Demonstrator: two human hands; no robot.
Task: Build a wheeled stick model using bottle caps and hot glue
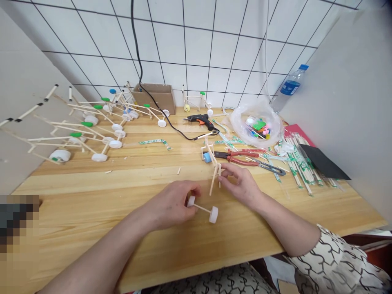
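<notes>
My left hand [176, 204] is closed around one end of a pair of white bottle-cap wheels [213, 214], joined by a thin wooden stick. The far wheel points to the right, just above the table. In my right hand [241, 183], thumb and fingers pinch the near end of a small frame of wooden sticks [215, 171]. A blue wheel [207, 157] is at the frame's far end, beside a pair of red-handled pliers [229, 155]. The frame's loose near sticks point toward me, a little apart from the wheel pair.
Several stick tricycles [76, 134] with white wheels stand at the left. Behind are a cardboard box [157, 98], a black glue gun [200, 119] and its cable. On the right lie a plastic bag [240, 122] of colored caps, wrapped chopsticks [301, 159], black card [324, 161] and a water bottle [289, 87].
</notes>
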